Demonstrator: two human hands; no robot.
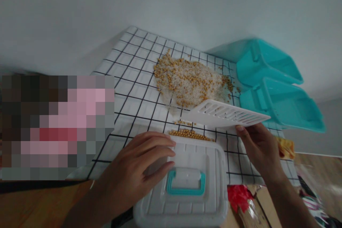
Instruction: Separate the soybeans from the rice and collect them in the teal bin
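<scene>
My right hand pinches the lower right part of a white slotted plastic panel, thumb in front. The panel is tilted up on the near side of a spread pile of rice mixed with yellow beans. A row of yellow beans lies between the panel and a white lidded box with a teal handle. Over the left part of this lid rests my left hand, fingers stretched out and apart, holding nothing.
Two teal bins stand at the right end of the table, one in front of the other. A grid-patterned cloth covers the table. Near its right edge lies a yellow item. Below is a cardboard box with something red. A blurred-out area fills the left.
</scene>
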